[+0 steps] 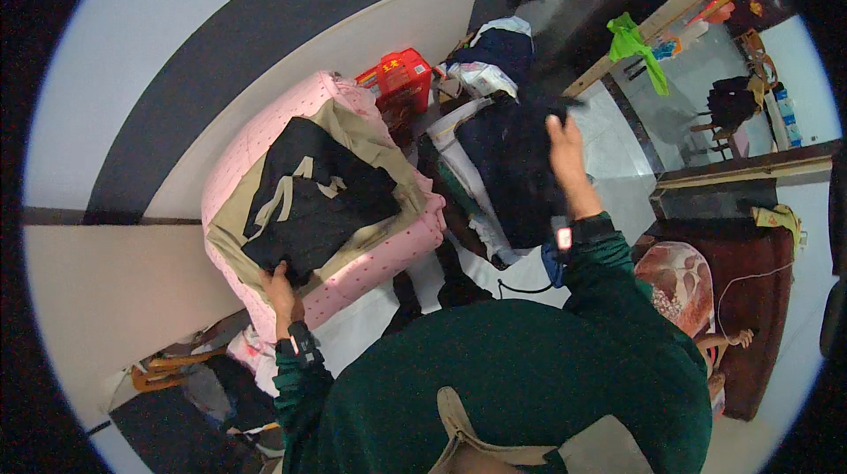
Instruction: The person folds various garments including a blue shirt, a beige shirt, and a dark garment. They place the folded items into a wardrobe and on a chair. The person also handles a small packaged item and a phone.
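A folded black cloth item with beige trim [324, 183] lies on a beige cloth [360, 130], which is spread over a pink dotted padded bundle [390, 262]. At its near left corner is my left hand [283, 295], fingers bent over the black fabric's edge; whether they pinch it is hard to tell. To the right, my right hand [568, 149] touches dark fabric [509, 176] draped over a pile of cloth, and the fabric is blurred around the fingers. How firmly the right hand holds it cannot be seen.
Behind the bundle stands a red carton [403, 80], beside more folded clothes [499, 50]. A pale board [397, 17] leans along the wall. At the right is a dark red piece of furniture [754, 302], with part of another person, a hand [742, 339], near it.
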`<act>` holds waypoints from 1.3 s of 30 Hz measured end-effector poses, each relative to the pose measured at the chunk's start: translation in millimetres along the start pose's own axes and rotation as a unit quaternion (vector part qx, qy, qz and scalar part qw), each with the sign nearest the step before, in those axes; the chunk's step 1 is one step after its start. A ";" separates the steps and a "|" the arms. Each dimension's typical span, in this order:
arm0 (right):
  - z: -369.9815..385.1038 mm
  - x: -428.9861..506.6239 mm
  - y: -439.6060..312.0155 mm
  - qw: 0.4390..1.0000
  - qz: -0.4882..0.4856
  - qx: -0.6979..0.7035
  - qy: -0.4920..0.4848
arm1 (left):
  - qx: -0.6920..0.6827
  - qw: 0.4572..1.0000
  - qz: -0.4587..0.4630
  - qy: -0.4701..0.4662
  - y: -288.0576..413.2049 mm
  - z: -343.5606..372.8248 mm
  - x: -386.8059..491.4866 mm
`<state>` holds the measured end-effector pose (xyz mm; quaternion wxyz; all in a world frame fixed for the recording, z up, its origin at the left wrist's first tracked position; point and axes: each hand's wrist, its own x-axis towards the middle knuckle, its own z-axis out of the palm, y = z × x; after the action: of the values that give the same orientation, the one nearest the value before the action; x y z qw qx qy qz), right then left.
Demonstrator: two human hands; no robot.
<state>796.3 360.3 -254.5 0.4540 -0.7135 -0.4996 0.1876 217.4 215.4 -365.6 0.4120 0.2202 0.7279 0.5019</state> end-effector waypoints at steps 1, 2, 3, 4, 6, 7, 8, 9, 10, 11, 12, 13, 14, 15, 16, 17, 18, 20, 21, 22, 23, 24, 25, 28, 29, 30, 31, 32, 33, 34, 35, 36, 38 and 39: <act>-1.1 -9.0 -31.8 0.996 -0.063 0.019 -0.057 | 0.068 0.997 0.031 0.021 8.3 1.3 -3.0; 5.1 -22.2 -62.6 0.988 -0.138 -0.020 -0.068 | 0.137 0.986 0.084 0.047 17.2 2.4 -5.4; 12.5 -29.4 -90.2 0.974 -0.184 -0.001 -0.135 | 0.126 0.985 0.100 0.068 24.4 5.8 -5.7; 24.4 -37.2 -112.9 0.949 -0.266 -0.015 -0.168 | 0.114 0.980 0.136 0.093 31.9 8.0 -5.6; 61.1 -53.7 -142.3 0.889 -0.359 0.055 -0.279 | 0.102 0.972 0.193 0.092 45.7 11.2 -3.8; 75.6 -63.1 -145.3 0.823 -0.482 0.010 -0.301 | 0.132 0.959 0.227 0.108 50.9 13.1 -4.0; 87.4 -78.2 -140.4 0.823 -0.455 0.028 -0.339 | 0.150 0.949 0.251 0.114 55.3 16.1 -4.6; 98.2 -92.7 -129.1 0.818 -0.443 0.051 -0.363 | 0.156 0.933 0.295 0.136 59.6 18.2 -5.9; 109.0 -101.1 -112.0 0.839 -0.395 0.053 -0.370 | 0.048 0.949 0.266 0.163 60.1 26.2 -8.8; 120.2 -106.6 -90.0 0.856 -0.361 0.060 -0.365 | 0.132 0.929 0.285 0.193 62.2 29.2 -13.2; 128.3 -106.1 -63.0 0.878 -0.302 0.022 -0.371 | 0.209 0.909 0.284 0.222 62.8 33.5 -19.8; 133.8 -105.5 -33.0 0.893 -0.210 -0.037 -0.397 | 0.285 0.881 0.281 0.251 64.0 36.8 -26.3; 130.4 -107.6 0.4 0.923 -0.149 -0.040 -0.352 | 0.280 0.883 0.295 0.236 65.5 40.2 -31.5; 121.2 -109.2 35.3 0.942 -0.060 -0.065 -0.323 | 0.319 0.864 0.336 0.197 67.7 44.0 -34.0; 116.3 -107.0 67.3 0.945 -0.081 -0.131 -0.290 | 0.360 0.838 0.379 0.159 69.1 48.5 -34.8; 111.7 -104.6 95.8 0.934 -0.077 -0.217 -0.273 | 0.394 0.804 0.427 0.122 70.0 52.5 -35.0; 105.4 -104.2 120.8 0.945 -0.067 -0.220 -0.235 | 0.391 0.817 0.423 0.038 69.3 58.9 -32.9; 95.7 -101.8 154.8 0.932 0.006 -0.283 -0.228 | 0.498 0.788 0.349 -0.095 63.1 71.4 -29.7; 91.9 -100.5 164.3 0.915 0.038 -0.321 -0.239 | 0.548 0.767 0.292 -0.162 58.1 77.6 -27.9; 90.6 -99.8 168.8 0.894 0.082 -0.362 -0.251 | 0.550 0.771 0.266 -0.179 51.9 83.0 -28.5; 91.3 -98.8 170.2 0.892 0.084 -0.368 -0.248 | 0.542 0.768 0.298 -0.169 47.1 86.0 -28.0; 92.7 -97.5 168.9 0.887 0.099 -0.377 -0.247 | 0.546 0.765 0.298 -0.166 43.2 88.3 -27.4; 95.9 -96.6 166.9 0.872 0.131 -0.391 -0.263 | 0.550 0.763 0.297 -0.163 40.0 89.3 -26.9; 107.8 -90.7 166.6 0.851 0.136 -0.419 -0.288 | 0.543 0.772 0.281 -0.176 36.7 88.4 -24.3; 111.7 -87.8 170.8 0.835 0.154 -0.432 -0.304 | 0.540 0.774 0.277 -0.180 37.2 87.5 -23.1; 114.3 -84.6 177.4 0.832 0.150 -0.444 -0.298 | 0.543 0.773 0.271 -0.183 37.7 87.1 -22.2; 115.2 -80.1 186.2 0.833 0.144 -0.449 -0.290 | 0.545 0.773 0.264 -0.187 38.1 87.1 -21.2; 116.5 -79.2 195.4 0.832 0.058 -0.504 -0.223 | 0.545 0.770 0.271 -0.192 38.3 87.3 -20.7; 111.4 -74.4 206.2 0.849 0.038 -0.483 -0.211 | 0.549 0.772 0.258 -0.189 38.0 88.1 -20.4; 107.6 -67.6 215.8 0.860 0.047 -0.456 -0.225 | 0.551 0.772 0.259 -0.186 37.8 88.9 -20.3; 101.1 -60.5 223.9 0.866 0.066 -0.433 -0.242 | 0.551 0.772 0.259 -0.180 37.6 89.8 -20.2; 98.0 -53.6 229.2 0.900 0.077 -0.385 -0.190 | 0.543 0.776 0.263 -0.186 37.8 90.4 -20.4; 79.6 -39.4 233.1 0.892 0.036 -0.393 -0.220 | 0.537 0.783 0.255 -0.183 40.3 89.8 -20.7; 76.8 -32.9 230.3 0.894 0.069 -0.398 -0.195 | 0.528 0.789 0.253 -0.187 42.7 88.3 -21.3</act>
<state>851.7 346.2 -492.7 0.0115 -0.8164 -0.5602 0.1398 297.9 265.3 -332.3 0.2179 0.6696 0.7061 0.0744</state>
